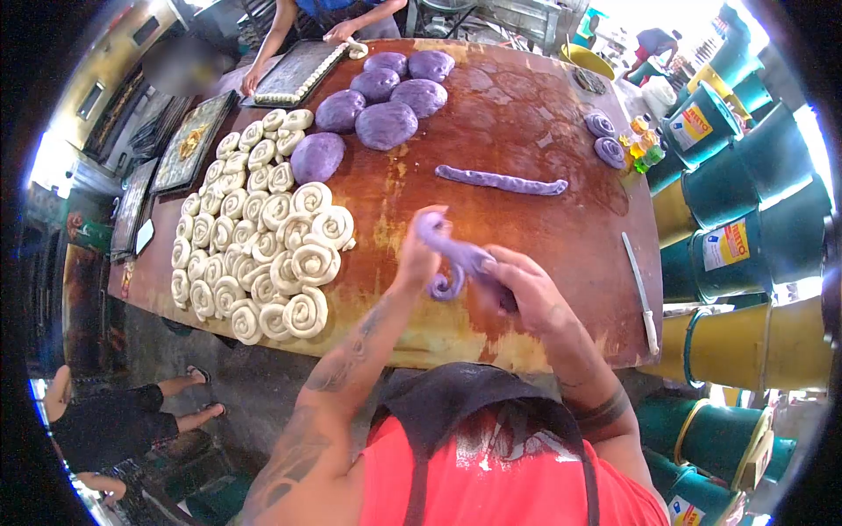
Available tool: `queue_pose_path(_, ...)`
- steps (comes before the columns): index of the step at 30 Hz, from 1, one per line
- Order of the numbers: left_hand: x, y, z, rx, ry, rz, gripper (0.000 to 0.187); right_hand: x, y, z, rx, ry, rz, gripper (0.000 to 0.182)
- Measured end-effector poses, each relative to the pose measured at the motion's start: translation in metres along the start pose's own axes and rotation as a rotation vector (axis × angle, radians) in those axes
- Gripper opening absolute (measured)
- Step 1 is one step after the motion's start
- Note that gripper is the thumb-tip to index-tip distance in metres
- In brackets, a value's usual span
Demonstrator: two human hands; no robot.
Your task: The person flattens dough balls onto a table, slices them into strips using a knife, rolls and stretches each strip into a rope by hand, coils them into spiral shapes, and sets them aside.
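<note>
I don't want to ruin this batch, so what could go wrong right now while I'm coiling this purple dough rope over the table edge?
1. The purple dough rope hangs between your left hand and right hand near the table edge; it may stretch, tear or drop.
2. The knife lies close to your right elbow and could get knocked off.
3. The white spiral rolls are piled touching and might stick together.

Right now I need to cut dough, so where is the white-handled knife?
In the head view, the white-handled knife lies on the brown wooden table near its right edge, right of the person's right hand and beside the green and yellow buckets.
</note>
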State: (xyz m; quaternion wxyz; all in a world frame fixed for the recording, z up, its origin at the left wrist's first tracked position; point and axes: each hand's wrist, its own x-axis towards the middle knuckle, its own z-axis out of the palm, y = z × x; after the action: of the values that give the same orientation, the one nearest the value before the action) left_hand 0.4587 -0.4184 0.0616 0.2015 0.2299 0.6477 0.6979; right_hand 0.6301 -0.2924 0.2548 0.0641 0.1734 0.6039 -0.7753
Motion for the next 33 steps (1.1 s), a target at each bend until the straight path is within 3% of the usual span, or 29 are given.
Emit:
queue_pose_path(1, 0.003, 0.0, -0.014, 0.11, 0.083, 0.017, 0.035, -0.005, 0.005, 0.0, 0.045, 0.098, 0.029, 0.027)
queue_pose_path(3, -0.039, 0.003, -0.044, 0.632, -0.034, 0.14, 0.031, -0.009, 0.017, -0.013, 0.135, 0.29, 0.085, 0.025)
queue_pose_path(4, -0.07, 0.028, -0.048, 0.853, -0.192, 0.214, 0.031, -0.002, 0.022, -0.019, 0.127, 0.287, 0.018, 0.026)
queue_pose_path(7, -0.111, 0.049, -0.041, 0.831, -0.26, 0.38, 0.031, 0.05, 0.042, -0.03, 0.042, 0.22, -0.189, 0.025)
queue_pose_path(10, -0.081, 0.028, -0.046, 0.465, 0.14, 0.09, 0.034, 0.107, 0.082, 0.021, -0.272, 0.266, -0.069, 0.035)
queue_pose_path(12, -0.061, 0.025, -0.063, 0.361, 0.267, -0.007, 0.031, 0.092, 0.111, 0.048, -0.696, 0.052, -0.257, 0.03)
queue_pose_path(13, -0.057, 0.026, -0.067, 0.29, 0.308, -0.01, 0.031, 0.095, 0.139, 0.04, -0.945, -0.148, -0.147, 0.033)
queue_pose_path(14, -0.056, 0.026, -0.072, 0.219, 0.349, -0.015, 0.031, 0.075, 0.142, 0.038, -0.872, -0.244, -0.022, 0.035)
queue_pose_path(15, -0.058, 0.014, -0.079, 0.333, 0.316, -0.068, 0.037, 0.071, 0.157, 0.022, -1.025, -0.294, 0.2, 0.041)
queue_pose_path(18, -0.072, -0.003, -0.067, 0.533, 0.099, -0.279, 0.046, 0.066, 0.149, -0.02, -0.785, 0.006, 0.569, 0.05)
queue_pose_path(19, -0.072, -0.024, -0.061, 0.665, 0.064, -0.265, 0.055, 0.07, 0.154, -0.019, -0.622, 0.182, 0.495, 0.053)
queue_pose_path(20, -0.072, -0.045, -0.054, 0.939, 0.016, -0.129, 0.057, 0.078, 0.166, -0.017, -0.451, 0.358, 0.416, 0.057)
queue_pose_path(21, -0.069, -0.038, -0.04, 0.972, 0.045, -0.116, 0.055, 0.091, 0.181, -0.016, -0.272, 0.536, 0.329, 0.06)
queue_pose_path(22, -0.064, -0.029, -0.027, 1.004, 0.069, -0.094, 0.054, 0.117, 0.218, -0.024, -0.402, 0.551, 0.252, 0.058)
queue_pose_path(25, -0.049, -0.034, -0.013, 0.644, 0.025, -0.303, 0.05, 0.107, 0.183, -0.012, -0.569, 0.387, 0.158, 0.061)
queue_pose_path(26, -0.045, -0.043, -0.018, 0.553, -0.052, -0.374, 0.037, 0.103, 0.188, -0.02, -0.581, 0.346, 0.139, 0.059)
queue_pose_path(27, -0.046, -0.043, -0.02, 0.386, -0.056, -0.458, 0.035, 0.101, 0.206, -0.039, -0.47, 0.279, 0.053, 0.058)
queue_pose_path(30, -0.045, -0.004, 0.02, -0.199, -0.055, -0.676, 0.032, 0.046, 0.177, -0.074, -0.007, 0.26, 0.003, 0.053)
queue_pose_path(31, -0.049, 0.009, 0.039, -0.412, -0.042, -0.75, 0.032, 0.028, 0.167, -0.077, 0.47, 0.252, -0.039, 0.056)
queue_pose_path(33, -0.038, 0.014, 0.087, -0.264, -0.109, -0.661, 0.036, 0.017, 0.163, -0.106, 0.423, 0.311, -0.133, 0.059)
